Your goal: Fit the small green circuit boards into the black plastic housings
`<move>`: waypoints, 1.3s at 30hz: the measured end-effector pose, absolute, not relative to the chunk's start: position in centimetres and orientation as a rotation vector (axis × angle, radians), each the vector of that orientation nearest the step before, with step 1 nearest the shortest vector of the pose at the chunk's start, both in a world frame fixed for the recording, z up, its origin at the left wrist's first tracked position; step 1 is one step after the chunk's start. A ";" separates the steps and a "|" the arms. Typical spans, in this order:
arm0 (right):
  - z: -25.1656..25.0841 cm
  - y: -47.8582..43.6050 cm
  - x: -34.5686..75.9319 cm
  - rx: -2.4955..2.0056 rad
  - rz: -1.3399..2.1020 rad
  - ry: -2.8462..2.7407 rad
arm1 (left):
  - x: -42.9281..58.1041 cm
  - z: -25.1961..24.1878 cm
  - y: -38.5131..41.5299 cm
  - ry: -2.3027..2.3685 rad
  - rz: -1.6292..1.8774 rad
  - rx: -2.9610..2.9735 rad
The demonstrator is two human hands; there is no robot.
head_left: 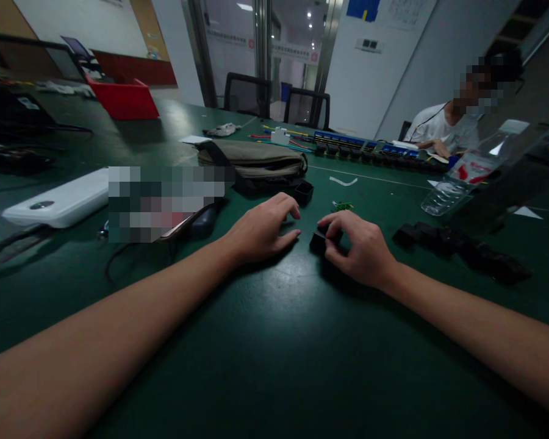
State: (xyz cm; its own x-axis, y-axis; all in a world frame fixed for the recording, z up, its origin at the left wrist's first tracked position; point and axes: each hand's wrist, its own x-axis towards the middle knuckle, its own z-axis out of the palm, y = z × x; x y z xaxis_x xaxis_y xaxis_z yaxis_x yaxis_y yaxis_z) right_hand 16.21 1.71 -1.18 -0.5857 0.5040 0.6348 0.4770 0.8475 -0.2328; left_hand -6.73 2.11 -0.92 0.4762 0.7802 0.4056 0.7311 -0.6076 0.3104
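Note:
My right hand (359,247) grips a small black box-shaped housing (319,239) between thumb and fingers, low over the green table (274,353). To its left, my left hand (269,228) holds nothing; its thumb and fingers are curved and apart, facing the housing without touching it. Just beyond my right hand lies a small green circuit board (343,207). Behind my left fingertips stands another black housing, an open-topped box (304,192). A row of similar black pieces (462,247) lies to the right of my right hand.
An olive bag (256,160) lies beyond my left hand. A white device (59,198) and a red bin (125,99) are on the left. At right stands a tilted plastic bottle (476,167). Across the table sits a person (457,125) near a long row of blue-and-black parts (348,143).

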 end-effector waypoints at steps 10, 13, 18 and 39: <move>-0.8 2.3 21.9 -1.213 -0.286 -2.298 | -4.6 -0.7 3.6 1.673 0.580 2.615; -0.6 2.8 23.4 -1.425 -0.486 -2.305 | -3.9 -0.7 4.4 1.724 0.492 2.625; -0.5 3.2 23.2 -1.434 -0.604 -2.270 | -3.6 -0.9 4.7 1.775 0.525 2.637; -1.5 3.7 17.7 -0.988 0.142 -2.265 | -6.3 -0.8 1.3 1.599 0.591 2.594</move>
State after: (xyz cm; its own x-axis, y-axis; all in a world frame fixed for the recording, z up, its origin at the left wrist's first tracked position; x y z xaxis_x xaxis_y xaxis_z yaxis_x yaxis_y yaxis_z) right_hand 17.75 3.68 -1.53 -0.5015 0.6879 0.5247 0.6170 0.7095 -0.3404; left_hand -6.34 1.28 -0.76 0.3970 0.8678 0.2989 0.8535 -0.4688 0.2276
